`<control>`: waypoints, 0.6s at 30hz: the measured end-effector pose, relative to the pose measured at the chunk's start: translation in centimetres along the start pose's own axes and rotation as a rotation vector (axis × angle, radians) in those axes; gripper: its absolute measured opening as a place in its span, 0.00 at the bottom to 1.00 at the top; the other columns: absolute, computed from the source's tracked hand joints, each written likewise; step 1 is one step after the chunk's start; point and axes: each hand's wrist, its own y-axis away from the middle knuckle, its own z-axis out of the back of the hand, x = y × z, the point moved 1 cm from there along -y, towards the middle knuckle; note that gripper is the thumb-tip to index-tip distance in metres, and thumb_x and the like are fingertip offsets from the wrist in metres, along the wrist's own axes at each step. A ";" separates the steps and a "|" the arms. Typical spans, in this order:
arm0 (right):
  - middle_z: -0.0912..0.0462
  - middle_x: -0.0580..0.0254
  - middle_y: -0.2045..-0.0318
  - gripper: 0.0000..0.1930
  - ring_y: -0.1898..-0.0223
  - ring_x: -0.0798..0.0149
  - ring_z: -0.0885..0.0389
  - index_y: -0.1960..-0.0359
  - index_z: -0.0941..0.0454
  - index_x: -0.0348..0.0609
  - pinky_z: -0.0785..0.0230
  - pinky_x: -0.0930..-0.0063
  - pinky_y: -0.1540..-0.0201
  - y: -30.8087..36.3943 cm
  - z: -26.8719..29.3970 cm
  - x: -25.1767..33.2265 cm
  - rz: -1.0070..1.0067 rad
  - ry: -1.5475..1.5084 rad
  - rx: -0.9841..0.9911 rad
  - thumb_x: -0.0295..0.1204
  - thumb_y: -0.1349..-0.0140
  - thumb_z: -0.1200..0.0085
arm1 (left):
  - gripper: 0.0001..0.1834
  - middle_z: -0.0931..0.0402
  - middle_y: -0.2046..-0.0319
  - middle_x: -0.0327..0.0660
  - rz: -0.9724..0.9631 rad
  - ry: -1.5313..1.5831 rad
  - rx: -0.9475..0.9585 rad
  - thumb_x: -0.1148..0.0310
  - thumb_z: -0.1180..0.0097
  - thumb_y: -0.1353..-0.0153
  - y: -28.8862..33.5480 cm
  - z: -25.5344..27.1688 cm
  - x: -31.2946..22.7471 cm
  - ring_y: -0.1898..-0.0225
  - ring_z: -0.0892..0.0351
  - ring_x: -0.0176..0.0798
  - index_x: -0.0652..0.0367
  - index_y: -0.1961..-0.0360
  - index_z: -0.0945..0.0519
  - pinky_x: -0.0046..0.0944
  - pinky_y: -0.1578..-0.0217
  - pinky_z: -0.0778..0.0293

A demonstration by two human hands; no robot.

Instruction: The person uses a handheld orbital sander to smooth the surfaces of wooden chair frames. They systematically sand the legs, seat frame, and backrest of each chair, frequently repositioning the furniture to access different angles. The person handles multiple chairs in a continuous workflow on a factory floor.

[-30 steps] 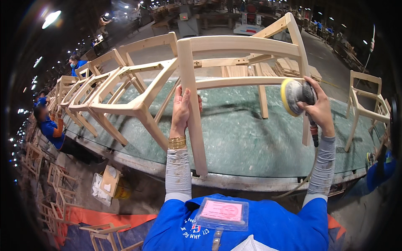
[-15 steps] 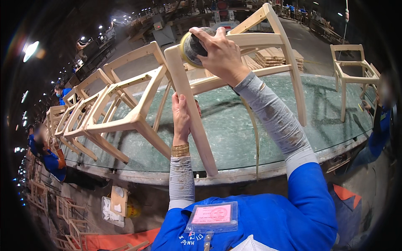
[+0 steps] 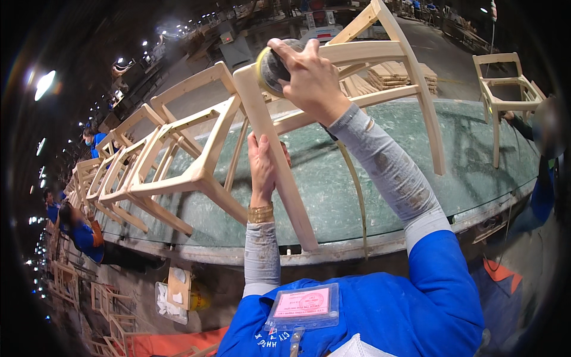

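A pale wooden chair frame (image 3: 276,157) stands on the green tabletop right in front of me. My left hand (image 3: 263,163) is wrapped round its near leg, the fingertips showing on the leg's far side. Over the top of that same leg, my right hand (image 3: 315,80) grips a round sander (image 3: 275,66), dark on top with a yellowish rim. The sander's pad is tipped on edge against the upper end of the leg, beside the seat rail (image 3: 363,52). A hose (image 3: 355,172) hangs down from below my right wrist across the table.
Several similar chair frames (image 3: 178,169) line the table's left side. Another chair (image 3: 505,98) stands at the far right, a co-worker's hand (image 3: 507,116) near it. Stacked boards (image 3: 404,77) lie beyond the table (image 3: 380,143). Co-workers (image 3: 86,238) stand at left. A white tray (image 3: 169,303) sits below.
The view has shifted slightly. My hands keep their holds on the leg and the sander, which stays at the leg's top. The co-worker's hand at right has moved up toward the chair.
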 end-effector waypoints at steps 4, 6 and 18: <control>0.33 0.42 0.61 0.28 0.71 0.43 0.20 0.47 0.32 0.61 0.24 0.58 0.67 0.4 0.3 0.8 -0.001 0.020 0.086 0.26 0.53 0.47 | 0.15 0.30 0.79 0.40 -0.030 -0.019 0.002 0.54 0.60 0.33 0.0 0.4 0.0 0.82 0.28 0.32 0.54 0.57 0.40 0.29 0.83 0.29; 0.34 0.42 0.61 0.28 0.71 0.43 0.20 0.47 0.32 0.61 0.24 0.58 0.67 0.3 -0.2 0.8 -0.005 -0.011 0.081 0.26 0.53 0.47 | 0.15 0.30 0.79 0.41 -0.033 -0.043 -0.018 0.54 0.60 0.33 0.0 0.7 -0.1 0.83 0.28 0.32 0.53 0.57 0.40 0.29 0.83 0.29; 0.29 0.42 0.64 0.28 0.64 0.47 0.21 0.46 0.33 0.62 0.24 0.59 0.64 -2.1 -1.3 -1.2 0.027 0.010 0.025 0.29 0.54 0.46 | 0.16 0.30 0.78 0.41 -0.021 -0.037 -0.026 0.53 0.62 0.32 -0.6 0.1 -0.1 0.82 0.28 0.32 0.54 0.56 0.40 0.30 0.82 0.28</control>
